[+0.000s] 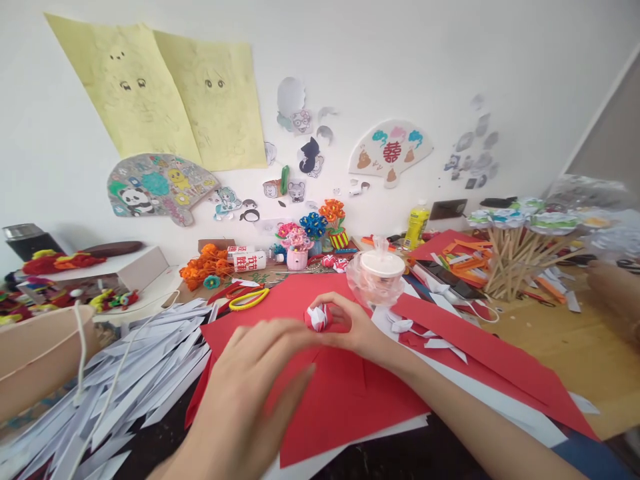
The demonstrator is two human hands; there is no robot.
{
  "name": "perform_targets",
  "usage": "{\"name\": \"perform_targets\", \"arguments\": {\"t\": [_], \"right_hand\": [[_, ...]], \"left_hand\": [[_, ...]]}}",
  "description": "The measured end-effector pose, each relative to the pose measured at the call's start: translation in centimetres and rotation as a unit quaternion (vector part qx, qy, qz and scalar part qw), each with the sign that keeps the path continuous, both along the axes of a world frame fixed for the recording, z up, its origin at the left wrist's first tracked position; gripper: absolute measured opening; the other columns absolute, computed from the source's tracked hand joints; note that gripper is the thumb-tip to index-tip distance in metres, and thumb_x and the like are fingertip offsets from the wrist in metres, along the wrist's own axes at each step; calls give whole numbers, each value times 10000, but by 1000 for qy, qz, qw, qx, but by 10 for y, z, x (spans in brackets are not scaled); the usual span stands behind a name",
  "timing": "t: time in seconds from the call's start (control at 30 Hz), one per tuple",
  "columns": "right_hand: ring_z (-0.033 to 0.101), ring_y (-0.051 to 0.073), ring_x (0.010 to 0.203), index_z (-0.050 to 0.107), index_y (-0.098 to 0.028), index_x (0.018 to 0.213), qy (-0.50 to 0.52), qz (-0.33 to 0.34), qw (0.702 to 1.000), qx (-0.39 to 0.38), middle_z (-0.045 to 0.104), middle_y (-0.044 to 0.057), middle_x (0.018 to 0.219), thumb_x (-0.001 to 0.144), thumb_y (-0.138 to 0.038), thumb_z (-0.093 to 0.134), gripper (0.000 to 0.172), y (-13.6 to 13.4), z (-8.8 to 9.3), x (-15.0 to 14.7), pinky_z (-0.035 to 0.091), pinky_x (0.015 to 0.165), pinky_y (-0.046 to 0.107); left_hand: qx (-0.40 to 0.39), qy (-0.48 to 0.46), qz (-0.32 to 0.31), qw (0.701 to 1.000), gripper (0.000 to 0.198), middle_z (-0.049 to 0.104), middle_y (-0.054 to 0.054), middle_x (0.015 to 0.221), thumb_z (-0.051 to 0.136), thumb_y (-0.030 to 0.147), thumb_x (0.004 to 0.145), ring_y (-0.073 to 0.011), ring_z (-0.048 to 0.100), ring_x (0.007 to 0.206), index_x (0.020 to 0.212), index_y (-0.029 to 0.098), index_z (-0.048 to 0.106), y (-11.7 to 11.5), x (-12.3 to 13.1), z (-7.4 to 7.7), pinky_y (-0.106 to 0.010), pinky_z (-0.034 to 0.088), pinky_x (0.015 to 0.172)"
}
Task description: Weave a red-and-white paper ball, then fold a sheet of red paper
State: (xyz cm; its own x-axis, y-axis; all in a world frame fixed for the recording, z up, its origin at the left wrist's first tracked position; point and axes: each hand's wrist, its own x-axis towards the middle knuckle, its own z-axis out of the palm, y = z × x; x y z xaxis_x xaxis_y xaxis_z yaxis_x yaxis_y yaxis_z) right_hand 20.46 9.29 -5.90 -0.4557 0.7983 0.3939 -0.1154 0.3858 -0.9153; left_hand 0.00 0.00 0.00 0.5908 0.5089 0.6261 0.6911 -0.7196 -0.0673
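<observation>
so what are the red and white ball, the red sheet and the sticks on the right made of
The ball: probably folded paper, matte, by its creased faces. The red sheet: smooth paper or thin card, matte, with crisp straight edges. The sticks: probably wood, perhaps bamboo, unglossy, judging by their pale tan colour.

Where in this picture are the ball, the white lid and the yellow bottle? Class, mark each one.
Ball [318,319]: head view, on its white folded front.
White lid [384,265]: head view, on its flat top.
Yellow bottle [415,229]: head view, on the middle of its body.
</observation>
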Motion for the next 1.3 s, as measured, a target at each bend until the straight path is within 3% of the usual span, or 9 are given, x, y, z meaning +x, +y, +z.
{"name": "perform_targets", "arguments": {"t": [0.1,0.23,0.4,0.53,0.67,0.77,0.9,1.03,1.3], "right_hand": [[615,177,912,551,-228,1075,-12,-19,999,36,603,38,1036,751,-205,738,374,0,-2,-1,495,858,345],[603,179,904,574,-233,1052,-42,-40,995,86,590,40,1055,749,-178,726,343,1,-3,-1,505,833,330],[587,190,939,585,-226,1029,-101,-80,979,157,593,43,1046,757,-71,658,321,1,-1,-1,481,854,331],[567,193,1013,565,-226,1019,-143,-89,966,199,578,45,1083,726,50,561,402,-1,-2,-3,452,908,329],[551,196,1062,537,-231,1060,-191,-104,951,218,552,57,1141,775,0,563,367,-2,-6,-2,441,913,324],[526,236,1082,513,-212,1091,-256,-172,915,259,529,84,1186,769,-120,661,367,-2,-10,-1,421,896,354],[527,222,830,534,-194,895,-334,-245,838,356,603,46,923,738,-287,738,274,-7,-10,-4,372,732,340],[479,183,687,569,-171,804,-371,-253,775,445,603,24,749,823,-210,653,95,-12,-7,-10,310,638,319],[464,163,631,607,-155,711,-330,-244,739,534,607,34,660,900,-5,446,290,-16,-8,-7,302,598,317]], "left_hand": [[-43,-25,17,999,176,666,-31,965,498,303,938,-168,609,810,1080,224,564,34,11,1,-289,483,663],[-26,3,-40,999,119,678,-2,842,495,272,945,-156,549,701,937,216,599,60,14,-11,-286,372,613],[15,40,-120,992,303,690,11,806,320,143,1000,-125,532,672,930,199,609,65,8,-20,-308,300,654],[41,64,-114,991,381,683,-3,787,243,102,1005,-127,541,689,948,175,613,65,3,-26,-326,292,716],[72,91,-83,990,384,672,-16,780,247,82,994,-139,538,687,905,161,613,62,3,-34,-337,293,730],[95,125,-59,986,372,647,-19,759,271,61,973,-151,522,680,813,161,592,62,4,-40,-345,302,744],[99,125,-14,987,324,556,11,650,354,61,943,-145,450,607,692,176,522,64,7,-49,-332,295,686],[93,85,-6,992,322,486,28,595,392,46,916,-131,388,556,635,183,472,63,13,-53,-320,282,641],[91,100,-29,990,341,488,9,589,369,26,908,-129,372,534,627,174,493,61,11,-54,-317,290,616]]}}
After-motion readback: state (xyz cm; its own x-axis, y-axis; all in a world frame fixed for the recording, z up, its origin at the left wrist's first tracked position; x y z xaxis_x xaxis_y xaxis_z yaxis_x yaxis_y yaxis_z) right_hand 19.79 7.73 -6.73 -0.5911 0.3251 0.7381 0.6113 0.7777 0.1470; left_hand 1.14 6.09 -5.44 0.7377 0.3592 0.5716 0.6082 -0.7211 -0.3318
